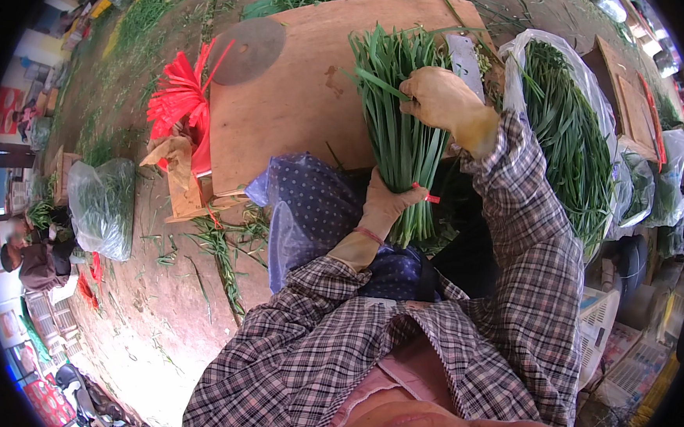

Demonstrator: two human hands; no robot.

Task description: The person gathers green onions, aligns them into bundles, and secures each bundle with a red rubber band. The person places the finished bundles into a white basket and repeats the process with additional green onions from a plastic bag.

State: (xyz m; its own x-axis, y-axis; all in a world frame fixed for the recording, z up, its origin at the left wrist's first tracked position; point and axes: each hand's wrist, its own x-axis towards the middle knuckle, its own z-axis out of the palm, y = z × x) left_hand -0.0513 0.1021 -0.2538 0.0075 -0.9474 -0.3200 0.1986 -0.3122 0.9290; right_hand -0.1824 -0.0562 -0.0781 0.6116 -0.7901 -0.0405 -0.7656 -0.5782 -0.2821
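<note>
A bundle of long green leaf vegetables, likely garlic chives [403, 129], leans over the near edge of a low wooden board [315, 77], leaves pointing away from me. My left hand [381, 204], in a pale rubber glove, is closed around its lower stalks, beside a red tie [428, 198]. My right hand [437, 99], gloved too, pinches one loose leaf [379, 83] at the bundle's upper right side. A metal cleaver-like blade [465, 65] lies on the board behind my right hand. A bunch of red ties [181, 98] stands at the board's left side.
A grey round disc [249, 52] lies on the board's far left corner. At right stands a large clear plastic bag of greens [564, 139]; another bag [101, 207] is on the floor at left. A person [37, 253] sits far left. Loose leaves litter the floor [161, 284].
</note>
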